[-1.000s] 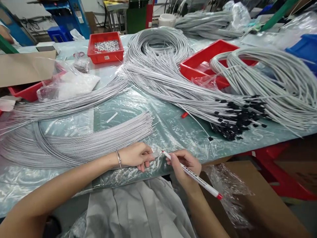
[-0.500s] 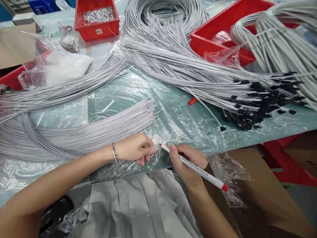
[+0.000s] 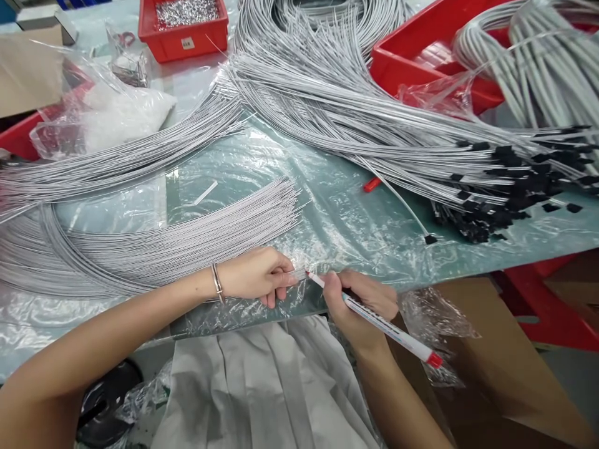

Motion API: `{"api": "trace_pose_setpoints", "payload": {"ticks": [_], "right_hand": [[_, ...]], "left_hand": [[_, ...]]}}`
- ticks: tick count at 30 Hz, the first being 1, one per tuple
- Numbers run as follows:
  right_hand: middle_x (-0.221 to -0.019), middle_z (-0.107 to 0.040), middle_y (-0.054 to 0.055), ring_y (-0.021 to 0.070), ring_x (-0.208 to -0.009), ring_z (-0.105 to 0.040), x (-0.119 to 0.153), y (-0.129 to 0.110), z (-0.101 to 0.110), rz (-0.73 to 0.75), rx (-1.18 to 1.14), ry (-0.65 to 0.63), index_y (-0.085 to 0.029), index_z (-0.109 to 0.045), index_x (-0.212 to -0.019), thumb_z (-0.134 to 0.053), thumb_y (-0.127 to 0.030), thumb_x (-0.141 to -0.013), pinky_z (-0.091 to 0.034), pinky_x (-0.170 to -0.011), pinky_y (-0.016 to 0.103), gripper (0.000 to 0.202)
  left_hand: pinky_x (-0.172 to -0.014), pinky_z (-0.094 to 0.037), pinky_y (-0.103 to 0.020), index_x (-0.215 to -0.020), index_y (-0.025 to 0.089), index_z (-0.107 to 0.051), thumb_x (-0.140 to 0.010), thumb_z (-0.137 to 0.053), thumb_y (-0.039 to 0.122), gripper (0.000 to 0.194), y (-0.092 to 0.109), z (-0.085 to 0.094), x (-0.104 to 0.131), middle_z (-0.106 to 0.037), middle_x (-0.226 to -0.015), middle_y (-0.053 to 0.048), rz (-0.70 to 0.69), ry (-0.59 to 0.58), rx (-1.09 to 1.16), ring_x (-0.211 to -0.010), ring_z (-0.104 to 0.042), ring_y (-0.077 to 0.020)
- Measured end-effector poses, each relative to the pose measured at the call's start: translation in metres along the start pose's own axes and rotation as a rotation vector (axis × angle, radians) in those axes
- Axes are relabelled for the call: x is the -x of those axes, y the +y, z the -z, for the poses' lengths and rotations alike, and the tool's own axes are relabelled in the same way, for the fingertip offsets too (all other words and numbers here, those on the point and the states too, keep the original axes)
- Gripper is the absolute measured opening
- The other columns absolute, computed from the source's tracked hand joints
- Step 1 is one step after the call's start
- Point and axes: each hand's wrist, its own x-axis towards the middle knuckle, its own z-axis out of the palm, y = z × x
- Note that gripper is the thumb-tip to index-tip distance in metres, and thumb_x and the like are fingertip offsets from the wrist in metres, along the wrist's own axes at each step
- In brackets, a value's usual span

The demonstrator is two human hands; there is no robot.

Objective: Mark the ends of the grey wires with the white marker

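My left hand (image 3: 255,274) pinches the ends of a few thin grey wires (image 3: 296,274) at the near edge of the plastic-covered table (image 3: 327,218). My right hand (image 3: 358,299) grips a white marker pen with a red tip (image 3: 374,317), and the tip touches those wire ends. A fanned bundle of thin grey wires (image 3: 178,246) lies just behind my left hand. A bracelet sits on my left wrist.
Grey cables with black end caps (image 3: 505,187) lie at the right. Red bins (image 3: 185,28) (image 3: 421,62) stand at the back, one with small metal parts. A plastic bag (image 3: 107,118) sits at left, a cardboard box (image 3: 491,374) below the table edge at right.
The view has tilted down and closer to the table. Both hands stay together at the wire ends, with the pen tip kept against them.
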Motion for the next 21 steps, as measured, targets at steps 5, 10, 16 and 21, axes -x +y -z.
{"api": "trace_pose_setpoints", "payload": {"ticks": [5,10,16,21], "right_hand": [[-0.045,-0.043,-0.001,0.0059,-0.042,-0.036,0.0022,0.0012,0.0000,-0.008,-0.046,-0.001,-0.013,-0.045,-0.054,-0.054,-0.003,-0.074,-0.029,-0.044,0.023,0.024],[-0.046,-0.045,-0.001,0.0059,-0.042,-0.038,0.0015,0.0018,0.0003,-0.003,-0.069,-0.005,-0.013,-0.048,-0.055,-0.054,-0.002,-0.074,-0.028,-0.044,0.023,0.023],[-0.050,-0.049,-0.001,0.0067,-0.044,-0.042,0.0034,0.0038,0.0033,-0.020,-0.106,-0.022,-0.013,-0.050,-0.058,-0.054,-0.003,-0.075,-0.030,-0.045,0.023,0.020],[-0.047,-0.042,-0.002,0.0056,-0.042,-0.036,0.0034,0.0040,0.0026,-0.028,-0.130,-0.027,-0.013,-0.045,-0.054,-0.055,-0.002,-0.074,-0.028,-0.044,0.023,0.024]], "left_hand": [[-0.046,-0.047,-0.016,-0.072,0.009,-0.050,-0.090,-0.044,0.031,0.028,-0.0004,-0.0003,-0.0002,-0.061,-0.068,-0.004,-0.002,0.011,0.006,-0.052,-0.059,-0.0092],[-0.045,-0.046,-0.016,-0.072,0.009,-0.049,-0.090,-0.044,0.030,0.028,-0.0022,-0.0007,-0.0006,-0.061,-0.068,-0.003,-0.015,0.009,0.006,-0.051,-0.059,-0.0095],[-0.045,-0.046,-0.016,-0.071,0.009,-0.048,-0.089,-0.045,0.030,0.028,-0.0036,-0.0014,-0.0005,-0.061,-0.067,-0.004,-0.032,0.018,0.004,-0.051,-0.059,-0.0097],[-0.045,-0.047,-0.016,-0.072,0.009,-0.049,-0.089,-0.045,0.032,0.029,-0.0036,-0.0015,-0.0009,-0.060,-0.067,-0.004,-0.010,0.027,0.029,-0.052,-0.059,-0.0102]]}}
